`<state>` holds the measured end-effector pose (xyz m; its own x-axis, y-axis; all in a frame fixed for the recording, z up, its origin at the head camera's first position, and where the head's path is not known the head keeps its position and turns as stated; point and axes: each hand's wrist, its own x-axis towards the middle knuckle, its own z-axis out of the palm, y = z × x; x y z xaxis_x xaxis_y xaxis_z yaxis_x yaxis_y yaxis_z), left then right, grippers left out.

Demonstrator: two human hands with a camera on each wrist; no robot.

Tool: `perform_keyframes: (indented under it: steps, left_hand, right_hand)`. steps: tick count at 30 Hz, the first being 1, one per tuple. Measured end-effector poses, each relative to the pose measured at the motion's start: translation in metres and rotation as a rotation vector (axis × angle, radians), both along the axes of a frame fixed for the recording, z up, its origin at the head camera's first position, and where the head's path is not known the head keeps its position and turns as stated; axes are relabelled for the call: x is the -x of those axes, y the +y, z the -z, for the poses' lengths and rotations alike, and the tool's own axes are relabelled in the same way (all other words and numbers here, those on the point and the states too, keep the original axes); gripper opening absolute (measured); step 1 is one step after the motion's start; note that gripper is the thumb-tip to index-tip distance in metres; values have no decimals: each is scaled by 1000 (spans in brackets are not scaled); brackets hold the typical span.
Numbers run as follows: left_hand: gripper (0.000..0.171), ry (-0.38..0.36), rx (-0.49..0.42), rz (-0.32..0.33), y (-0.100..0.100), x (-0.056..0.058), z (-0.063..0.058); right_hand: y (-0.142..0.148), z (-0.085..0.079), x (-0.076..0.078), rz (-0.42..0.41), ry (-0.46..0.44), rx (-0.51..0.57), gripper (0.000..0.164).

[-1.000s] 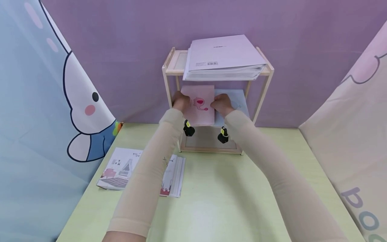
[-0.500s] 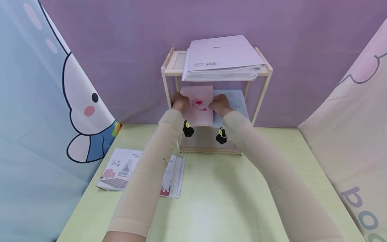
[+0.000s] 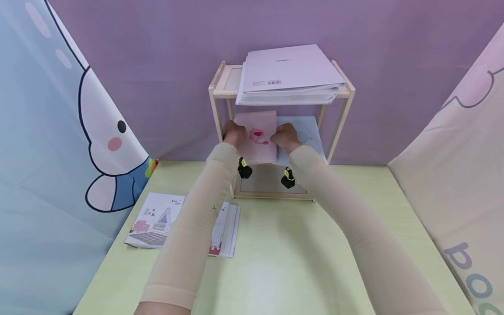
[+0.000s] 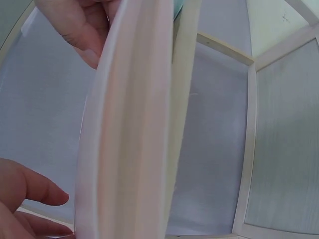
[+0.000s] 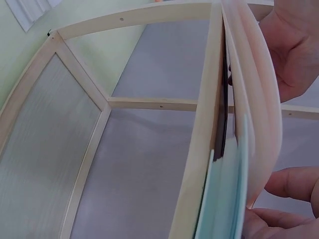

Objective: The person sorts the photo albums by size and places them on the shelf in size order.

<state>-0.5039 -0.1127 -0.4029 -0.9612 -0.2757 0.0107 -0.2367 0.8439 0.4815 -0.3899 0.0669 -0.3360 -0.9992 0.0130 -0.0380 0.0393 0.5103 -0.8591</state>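
On the middle level of a small wooden rack (image 3: pixel 341 127) lies a pink notebook (image 3: pixel 257 152) with a pink animal drawing on its cover. My left hand (image 3: pixel 234 132) grips its left edge, close to the rack's left post. At the opposite edge, my right hand (image 3: pixel 286 136) pinches the cover between thumb and fingers. In the left wrist view the pink notebook's (image 4: pixel 132 139) front edge shows several layers above the wooden rail. A light blue notebook (image 3: pixel 311 127) lies to its right, partly covered by my right hand; its teal edge (image 5: pixel 224 199) shows in the right wrist view.
A stack of large white folders (image 3: pixel 291 72) fills most of the rack's top. Below is the bottom shelf panel (image 3: pixel 271 186). White illustrated books (image 3: pixel 151 223) lie on the table at left, partly behind my left sleeve. A purple curtain (image 3: pixel 157 87) hangs behind.
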Motion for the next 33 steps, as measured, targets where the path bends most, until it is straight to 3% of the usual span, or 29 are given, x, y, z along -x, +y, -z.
perform_keyframes:
  steps: [2, 6, 9, 14, 19, 22, 25, 29, 32, 33]
  left_hand:
    - [29, 30, -179, -55, 6, -31, -24]
    - [27, 49, -258, -45, 16, -83, -64]
    - [25, 66, -249, -42, 19, -97, -72]
    - [26, 70, -221, -40, 20, -102, -71]
    - [27, 88, -280, -13, 21, -103, -72]
    - [27, 80, -302, 0, 22, -106, -74]
    - [27, 76, -316, 20, 23, -110, -76]
    - [29, 90, -446, 105, 28, -118, -77]
    - [33, 134, -384, 178, 34, -123, -79]
    - [34, 160, -306, 197, 35, -125, -79]
  right_hand:
    - [0, -2, -1, -2, -6, -14, 17]
    - [0, -5, -4, -17, -27, -26, 7]
    - [0, -6, -6, -26, -49, -25, 20]
    - [1, -7, -11, -45, -74, -23, 33]
    - [3, -7, -14, -52, -29, -32, 9]
    - [5, -6, -15, -56, 6, -29, 18]
    - [8, -5, -15, -72, 15, -11, 9]
    - [13, -2, -15, -96, 19, 25, 15]
    - [17, -2, -17, -113, 10, 90, 21]
    - [19, -4, -19, -126, 7, 113, 24]
